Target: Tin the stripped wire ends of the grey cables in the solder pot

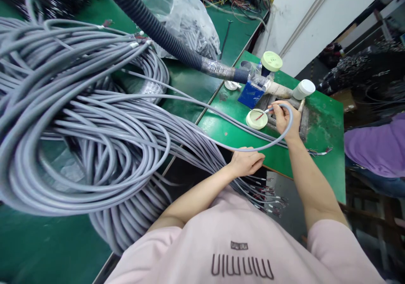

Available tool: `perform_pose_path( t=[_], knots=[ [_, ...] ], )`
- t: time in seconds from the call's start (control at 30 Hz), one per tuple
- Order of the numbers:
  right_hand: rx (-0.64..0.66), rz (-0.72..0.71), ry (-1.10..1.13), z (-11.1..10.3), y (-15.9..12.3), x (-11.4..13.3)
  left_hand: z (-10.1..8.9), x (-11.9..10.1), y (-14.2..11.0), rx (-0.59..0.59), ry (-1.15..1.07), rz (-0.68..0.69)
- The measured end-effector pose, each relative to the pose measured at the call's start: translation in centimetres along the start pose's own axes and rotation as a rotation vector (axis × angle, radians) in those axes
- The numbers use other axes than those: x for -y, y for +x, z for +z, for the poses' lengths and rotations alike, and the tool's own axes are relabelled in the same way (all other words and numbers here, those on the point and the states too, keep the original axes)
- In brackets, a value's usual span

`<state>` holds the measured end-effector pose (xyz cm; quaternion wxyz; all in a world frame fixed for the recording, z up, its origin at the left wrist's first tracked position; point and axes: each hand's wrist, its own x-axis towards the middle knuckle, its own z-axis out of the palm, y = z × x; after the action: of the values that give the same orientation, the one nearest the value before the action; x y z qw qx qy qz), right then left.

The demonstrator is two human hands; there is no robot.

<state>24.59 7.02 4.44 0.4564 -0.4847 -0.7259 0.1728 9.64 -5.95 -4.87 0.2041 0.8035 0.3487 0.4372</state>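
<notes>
Between the thumb and fingers of my right hand (pixel 287 119) is the end of a grey cable (pixel 290 126). That end tilts down to the left, and its thin bared wires (pixel 260 117) lie over a small round pale-yellow tub (pixel 257 124). From my right hand the cable bends in a loop and runs left toward the big bundle. My left hand (pixel 247 162) is closed, with curled fingers, at the table's front edge just below this cable. Whatever its fingers hold, if anything, is hidden. More grey cables (pixel 243 126) lie between my hands, their ends bared.
Large coils of grey cable (pixel 95 107) fill the left. A ribbed hose (pixel 164 35) crosses to a blue box (pixel 251 94). Nearby stand a lidded jar (pixel 271 60) and a white jar (pixel 303 89). A plastic bag (pixel 190 22) lies behind. Someone in purple (pixel 376 145) is at right.
</notes>
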Motion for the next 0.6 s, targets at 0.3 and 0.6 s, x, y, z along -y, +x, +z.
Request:
perform_pose_path(
  t=[0.3, 0.6],
  knots=[
    [-0.132, -0.029, -0.099, -3.6, 1.1, 1.4, 0.0, 0.2, -0.1, 0.014, -0.125, -0.057],
    [-0.189, -0.053, -0.381, -8.5, 2.7, -3.1, 0.2, 0.4, -0.5, -0.024, 0.013, 0.026]
  ],
)
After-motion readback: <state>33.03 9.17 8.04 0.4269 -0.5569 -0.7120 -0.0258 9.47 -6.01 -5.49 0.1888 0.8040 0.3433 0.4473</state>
